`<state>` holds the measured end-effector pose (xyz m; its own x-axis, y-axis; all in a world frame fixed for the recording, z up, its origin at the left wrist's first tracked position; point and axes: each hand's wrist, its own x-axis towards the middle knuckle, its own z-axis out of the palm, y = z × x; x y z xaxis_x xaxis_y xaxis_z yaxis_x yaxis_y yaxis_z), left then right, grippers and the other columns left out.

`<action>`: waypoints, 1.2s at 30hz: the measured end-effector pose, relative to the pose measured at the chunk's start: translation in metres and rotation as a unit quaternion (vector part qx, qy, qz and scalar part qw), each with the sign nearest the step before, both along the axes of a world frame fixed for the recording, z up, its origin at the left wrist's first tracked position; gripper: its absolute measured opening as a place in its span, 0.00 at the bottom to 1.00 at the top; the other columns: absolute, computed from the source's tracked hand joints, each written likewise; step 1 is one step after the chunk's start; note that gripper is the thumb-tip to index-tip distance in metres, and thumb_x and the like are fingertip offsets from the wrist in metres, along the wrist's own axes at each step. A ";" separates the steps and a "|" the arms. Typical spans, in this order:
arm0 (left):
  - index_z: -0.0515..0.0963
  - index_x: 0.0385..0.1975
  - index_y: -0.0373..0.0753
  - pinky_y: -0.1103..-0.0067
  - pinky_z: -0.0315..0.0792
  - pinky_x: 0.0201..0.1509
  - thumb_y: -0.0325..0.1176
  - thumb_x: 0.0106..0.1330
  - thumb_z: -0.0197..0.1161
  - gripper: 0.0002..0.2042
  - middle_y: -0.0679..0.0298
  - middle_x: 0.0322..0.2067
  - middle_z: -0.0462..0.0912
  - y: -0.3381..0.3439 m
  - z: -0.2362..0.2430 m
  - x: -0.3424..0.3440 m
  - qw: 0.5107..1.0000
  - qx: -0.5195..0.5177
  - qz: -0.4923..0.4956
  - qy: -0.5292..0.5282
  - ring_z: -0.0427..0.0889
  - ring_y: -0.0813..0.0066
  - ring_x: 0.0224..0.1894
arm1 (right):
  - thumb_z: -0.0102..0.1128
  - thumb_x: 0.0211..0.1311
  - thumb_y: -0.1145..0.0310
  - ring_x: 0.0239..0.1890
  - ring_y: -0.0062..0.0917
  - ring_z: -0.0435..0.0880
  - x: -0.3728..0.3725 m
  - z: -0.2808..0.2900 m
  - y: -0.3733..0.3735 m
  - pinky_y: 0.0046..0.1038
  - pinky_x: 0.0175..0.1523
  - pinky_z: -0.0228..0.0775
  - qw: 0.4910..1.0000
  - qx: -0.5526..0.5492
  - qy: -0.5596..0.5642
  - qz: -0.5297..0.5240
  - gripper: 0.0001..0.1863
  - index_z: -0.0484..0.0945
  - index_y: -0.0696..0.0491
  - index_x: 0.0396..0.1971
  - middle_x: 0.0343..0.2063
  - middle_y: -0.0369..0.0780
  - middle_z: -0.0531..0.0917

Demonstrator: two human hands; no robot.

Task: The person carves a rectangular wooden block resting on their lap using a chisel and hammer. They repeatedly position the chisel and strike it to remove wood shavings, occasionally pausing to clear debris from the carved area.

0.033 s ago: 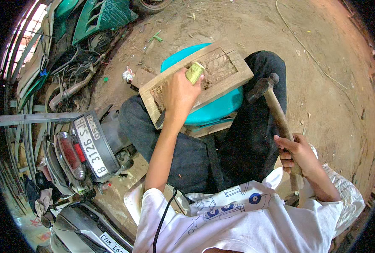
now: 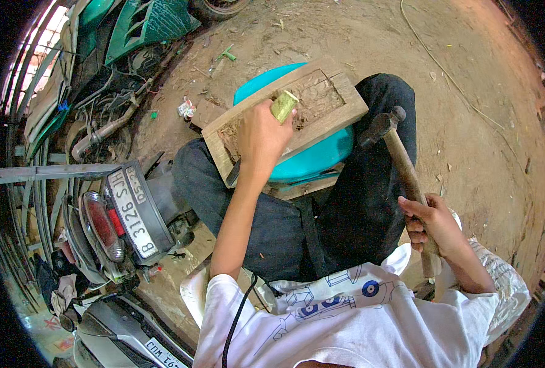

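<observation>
My left hand (image 2: 264,135) is closed around the yellow-green handle of a chisel (image 2: 283,107), on top of a thick wooden board (image 2: 340,119). A flat dark piece of metal shows beside my left wrist at the board's near left corner; my hand hides whether it belongs to the chisel. The board has a rough carved recess with wood chips in it. It lies tilted across a turquoise stool (image 2: 321,156) between my knees. To the right, my right hand (image 2: 430,224) grips a hammer (image 2: 404,161) by its wooden handle, with the dark metal head up by my right knee.
Parked motorbikes stand on the left, one with its tail and plate (image 2: 134,211) near my left knee. A green-panelled motorbike (image 2: 153,27) is at the far left. A wooden block (image 2: 207,115) touches the stool's left side. A thin cord (image 2: 444,70) runs over the dirt floor.
</observation>
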<state>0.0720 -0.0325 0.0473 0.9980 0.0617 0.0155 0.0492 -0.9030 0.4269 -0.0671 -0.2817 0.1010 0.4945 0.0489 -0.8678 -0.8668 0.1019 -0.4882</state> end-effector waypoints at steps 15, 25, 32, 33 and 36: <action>0.75 0.39 0.32 0.64 0.71 0.43 0.34 0.48 0.64 0.18 0.47 0.37 0.77 0.005 0.003 0.002 0.999 0.011 -0.008 0.043 0.77 0.50 0.41 | 0.57 0.58 0.61 0.06 0.14 0.58 -0.001 0.000 -0.001 0.22 0.09 0.49 1.000 0.004 -0.008 0.006 0.17 0.61 0.49 0.17 0.08 0.28 0.60; 0.77 0.32 0.32 0.63 0.71 0.38 0.38 0.51 0.65 0.15 0.48 0.32 0.78 0.009 -0.006 -0.002 0.998 -0.014 -0.054 -0.040 0.78 0.50 0.35 | 0.57 0.58 0.62 0.06 0.14 0.58 -0.001 -0.001 -0.001 0.22 0.10 0.48 1.000 0.005 0.005 0.004 0.17 0.61 0.49 0.17 0.08 0.28 0.60; 0.77 0.31 0.33 0.63 0.71 0.37 0.36 0.51 0.64 0.14 0.47 0.30 0.79 0.007 -0.006 -0.001 0.998 -0.038 -0.045 -0.029 0.78 0.49 0.33 | 0.57 0.58 0.62 0.06 0.14 0.58 -0.001 -0.001 -0.002 0.22 0.10 0.48 1.000 0.003 -0.006 0.006 0.16 0.61 0.49 0.18 0.08 0.28 0.60; 0.76 0.31 0.33 0.63 0.71 0.38 0.35 0.50 0.64 0.13 0.46 0.29 0.79 0.007 -0.007 -0.001 0.998 -0.036 -0.048 -0.027 0.78 0.49 0.33 | 0.57 0.58 0.61 0.06 0.15 0.58 -0.002 -0.001 -0.002 0.22 0.10 0.49 1.000 0.007 -0.006 0.005 0.16 0.61 0.49 0.18 0.08 0.28 0.60; 0.76 0.31 0.33 0.62 0.72 0.38 0.32 0.49 0.63 0.11 0.46 0.29 0.79 0.006 -0.013 -0.001 0.997 -0.008 -0.066 -0.040 0.78 0.48 0.34 | 0.57 0.58 0.62 0.07 0.15 0.57 -0.002 0.000 -0.002 0.22 0.11 0.49 1.000 0.013 -0.005 0.005 0.16 0.61 0.49 0.18 0.08 0.28 0.60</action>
